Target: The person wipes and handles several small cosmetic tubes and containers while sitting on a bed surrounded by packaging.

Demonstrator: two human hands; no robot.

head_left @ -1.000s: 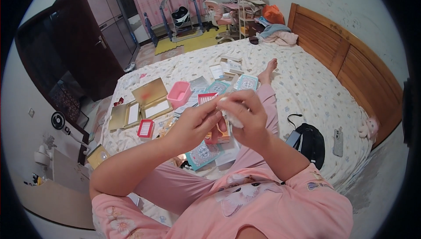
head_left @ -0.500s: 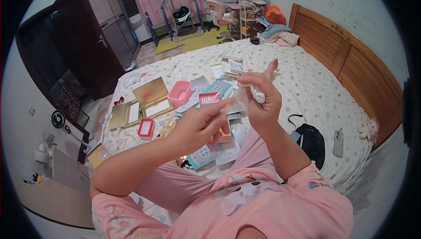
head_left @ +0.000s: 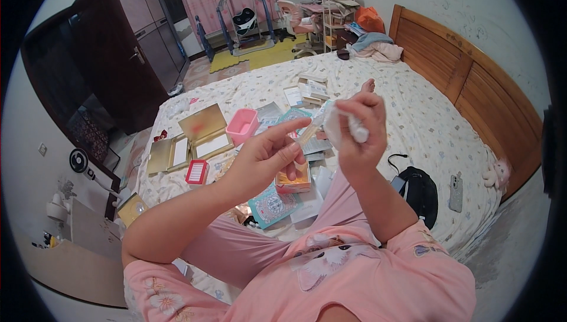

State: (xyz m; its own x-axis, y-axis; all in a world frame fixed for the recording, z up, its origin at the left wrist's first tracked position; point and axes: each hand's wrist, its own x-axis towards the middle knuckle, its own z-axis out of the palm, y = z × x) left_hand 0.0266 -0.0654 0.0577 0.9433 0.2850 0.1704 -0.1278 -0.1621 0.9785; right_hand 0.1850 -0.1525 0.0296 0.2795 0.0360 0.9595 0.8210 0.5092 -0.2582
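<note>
Over the bed, my left hand [head_left: 269, 155] pinches a slim clear tube-like piece [head_left: 308, 135] with an amber tint between thumb and index finger. Its other fingers are loosely curled. Just to the right, my right hand [head_left: 367, 139] is raised and closed on a crumpled white tissue [head_left: 333, 126]; motion blurs it. The tissue's edge is close to the tube's far end, and I cannot tell if they touch. Below my left hand sits an orange box [head_left: 293, 180], beside a teal patterned packet [head_left: 274, 205].
A pink basket [head_left: 242, 127], an open gold case [head_left: 204, 128] and a red box with white sticks [head_left: 196, 172] lie left of centre on the bed [head_left: 407, 106]. A black bag [head_left: 420, 195] and a phone [head_left: 455, 193] are at the right. White boxes [head_left: 313, 90] lie farther off.
My right hand has shifted slightly right and down with the tissue, away from my left hand. My left index finger has straightened, and more of the orange box shows.
</note>
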